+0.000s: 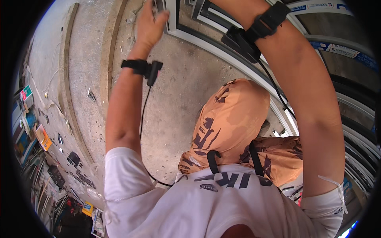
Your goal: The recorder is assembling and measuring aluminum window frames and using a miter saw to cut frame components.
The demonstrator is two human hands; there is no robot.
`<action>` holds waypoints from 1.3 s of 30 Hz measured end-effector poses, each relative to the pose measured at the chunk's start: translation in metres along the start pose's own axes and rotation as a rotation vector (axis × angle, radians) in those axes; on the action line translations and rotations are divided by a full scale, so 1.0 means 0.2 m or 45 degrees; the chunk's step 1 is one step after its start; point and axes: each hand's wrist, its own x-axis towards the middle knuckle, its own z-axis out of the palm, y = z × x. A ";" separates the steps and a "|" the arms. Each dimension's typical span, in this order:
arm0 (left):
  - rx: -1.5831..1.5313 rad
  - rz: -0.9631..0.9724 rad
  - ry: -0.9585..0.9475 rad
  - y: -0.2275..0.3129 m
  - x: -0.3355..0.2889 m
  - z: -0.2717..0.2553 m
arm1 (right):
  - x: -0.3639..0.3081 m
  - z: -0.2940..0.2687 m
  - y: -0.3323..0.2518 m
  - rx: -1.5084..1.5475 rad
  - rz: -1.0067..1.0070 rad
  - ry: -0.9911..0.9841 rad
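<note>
At the top, my left hand [150, 28] is raised beside the corner of a grey and black metal frame [171, 24]. Its thumb stands apart from the other fingers, which the upper edge partly cuts off; it appears open, with nothing visible in it. Part of my right hand [239, 8] shows over the frames at the top, its fingers outside the picture, so what it holds cannot be seen. Both wrists wear black straps with small black boxes and cables.
More frames with blue and white tape [337, 48] stand along the right. Two long wooden battens [68, 59] lie on the concrete floor [166, 103] to the left. Boxes, tools and scraps clutter the far left, including an orange box [43, 137] and a yellow container [87, 208].
</note>
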 end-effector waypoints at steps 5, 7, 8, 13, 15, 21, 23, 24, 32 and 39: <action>0.743 -0.145 0.089 -0.31 -0.26 -0.30 | 0.04 0.11 -0.37 -0.061 -0.069 -0.125; 0.762 -0.435 0.283 -0.35 -0.20 -0.19 | 0.02 0.18 -0.35 -0.044 -0.102 -0.182; 0.667 -0.689 0.304 -0.38 -0.19 -0.15 | 0.00 0.21 -0.32 0.082 -0.114 -0.112; 0.784 -0.787 0.148 -0.46 -0.14 -0.22 | 0.03 0.30 -0.29 0.238 -0.114 0.020; 0.789 -0.758 0.056 -0.47 -0.16 -0.30 | 0.01 0.35 -0.33 0.241 -0.039 0.054; 0.767 -0.697 -0.072 -0.37 -0.07 -0.22 | 0.00 0.23 -0.30 0.177 0.017 0.048; 0.703 -0.676 -0.046 -0.37 -0.04 -0.19 | -0.02 0.18 -0.26 0.202 -0.007 -0.032; 0.751 -0.690 -0.072 -0.41 -0.12 -0.29 | -0.02 0.19 -0.29 0.283 -0.042 -0.138; 0.581 -0.660 -0.269 -0.35 -0.07 -0.36 | 0.19 -0.31 -0.52 0.256 -0.045 0.200; -0.781 0.040 -0.058 0.78 0.73 -0.61 | 0.13 -0.33 -0.55 0.308 0.000 0.215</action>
